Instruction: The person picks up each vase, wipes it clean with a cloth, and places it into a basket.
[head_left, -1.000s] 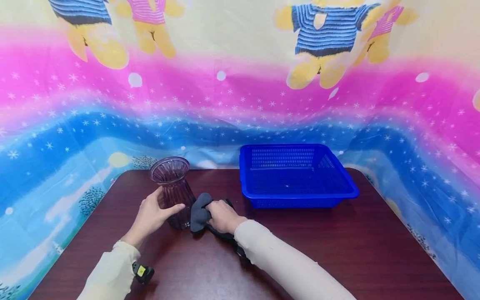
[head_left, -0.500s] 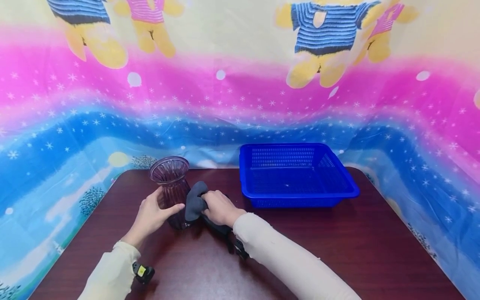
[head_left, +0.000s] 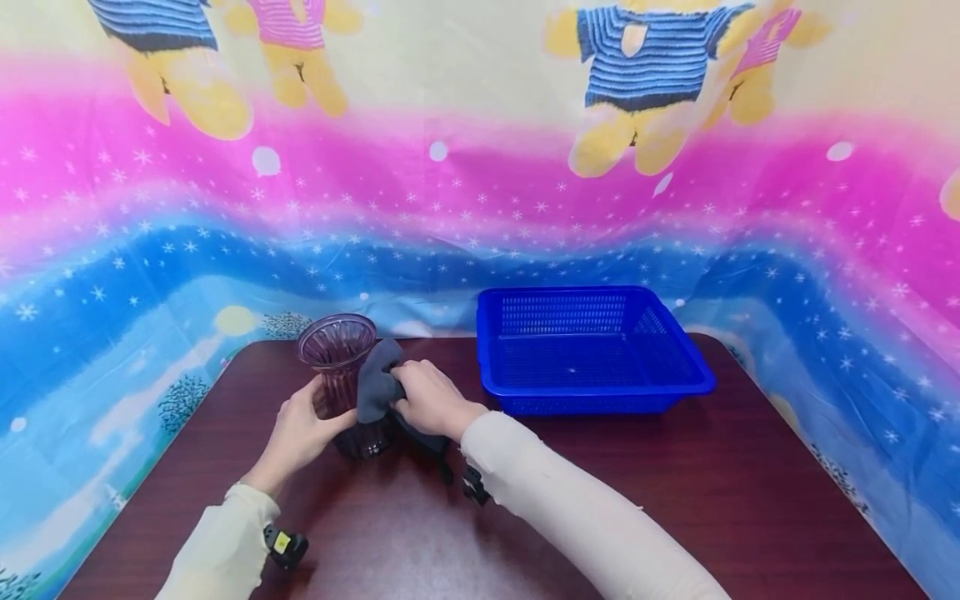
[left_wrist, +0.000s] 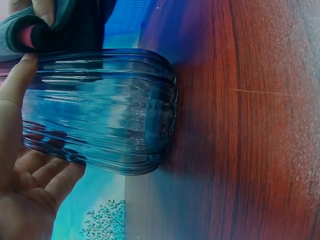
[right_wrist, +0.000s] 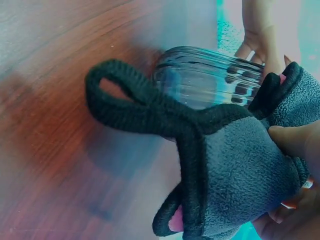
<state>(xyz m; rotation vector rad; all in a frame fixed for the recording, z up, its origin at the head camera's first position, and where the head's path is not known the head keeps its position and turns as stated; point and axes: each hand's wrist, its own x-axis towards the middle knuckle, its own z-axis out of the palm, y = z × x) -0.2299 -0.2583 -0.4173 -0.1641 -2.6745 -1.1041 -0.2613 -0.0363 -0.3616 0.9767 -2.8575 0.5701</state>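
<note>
Two holds: L grip curled rnd ribbed glass vase, R grip pinching fuzzy gry cloth.

Cloth-walled booth: cartoon-print backdrop around reddish-brown table.

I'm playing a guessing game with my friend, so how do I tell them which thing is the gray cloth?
Start at the big red-brown table and find the see-through ribbed vase toward its far left. The gray cloth is bunched in the right hand, beside the vase. Unlike the vase and blue basket, it is fuzzy fabric with black edging and a loop.
</note>
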